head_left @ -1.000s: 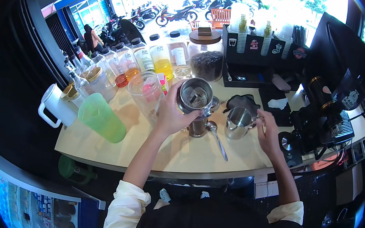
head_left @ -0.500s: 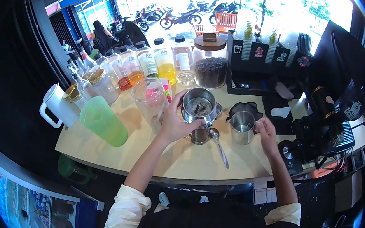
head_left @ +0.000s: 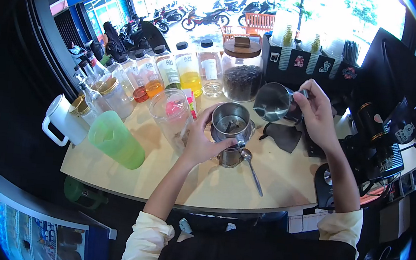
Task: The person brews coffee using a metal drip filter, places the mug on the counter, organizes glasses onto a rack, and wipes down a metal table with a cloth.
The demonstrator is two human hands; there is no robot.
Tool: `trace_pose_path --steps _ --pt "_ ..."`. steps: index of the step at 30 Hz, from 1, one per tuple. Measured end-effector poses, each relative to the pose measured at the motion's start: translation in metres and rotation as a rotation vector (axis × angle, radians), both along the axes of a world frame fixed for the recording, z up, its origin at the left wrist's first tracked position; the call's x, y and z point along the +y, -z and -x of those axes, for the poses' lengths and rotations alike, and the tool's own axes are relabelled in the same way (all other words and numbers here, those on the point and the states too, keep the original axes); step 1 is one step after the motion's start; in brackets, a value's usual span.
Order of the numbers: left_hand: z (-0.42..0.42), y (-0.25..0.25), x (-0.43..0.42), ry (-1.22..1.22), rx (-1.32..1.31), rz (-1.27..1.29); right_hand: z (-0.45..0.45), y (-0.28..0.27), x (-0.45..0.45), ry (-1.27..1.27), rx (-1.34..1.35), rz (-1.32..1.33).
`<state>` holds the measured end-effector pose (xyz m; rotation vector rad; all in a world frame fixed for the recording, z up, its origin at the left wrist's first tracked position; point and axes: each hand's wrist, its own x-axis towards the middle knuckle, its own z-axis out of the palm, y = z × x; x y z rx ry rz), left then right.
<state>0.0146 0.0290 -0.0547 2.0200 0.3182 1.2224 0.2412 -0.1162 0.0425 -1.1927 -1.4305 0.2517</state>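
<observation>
Head view: clasping the metal cup (head_left: 231, 113), something dark inside, with the left grip (head_left: 202, 142) above the metal vessel (head_left: 229, 158) on the tabletop (head_left: 202, 184); grasping the raised, tilted pitcher (head_left: 273, 102) by its handle with the right grip (head_left: 316, 114). Near dark pieces in the lidded jar (head_left: 242, 78).

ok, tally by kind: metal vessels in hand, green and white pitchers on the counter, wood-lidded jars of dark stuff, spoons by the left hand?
Metal vessels in hand: 2 (cup in left hand, pitcher in right hand)
Green pitcher: 1
White pitcher: 1
Wood-lidded jar: 1
Spoon: 1
Total: 6
</observation>
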Motion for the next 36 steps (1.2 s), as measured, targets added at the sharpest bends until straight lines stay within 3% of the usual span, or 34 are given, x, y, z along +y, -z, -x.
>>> trace_pose_path --steps 10,14,19,36 --pt "0.000 -0.004 0.000 0.138 0.062 0.094 0.023 -0.032 0.027 0.023 -0.265 0.092" --pt "0.000 -0.005 0.001 0.157 0.075 0.093 0.030 -0.033 0.037 -0.090 -0.141 0.066" --pt "0.000 -0.007 0.000 0.174 0.088 0.079 0.033 -0.040 0.038 -0.058 -0.307 0.059" --pt "-0.001 -0.006 -0.002 0.181 0.114 0.137 0.043 -0.038 0.042 -0.115 -0.301 0.078"
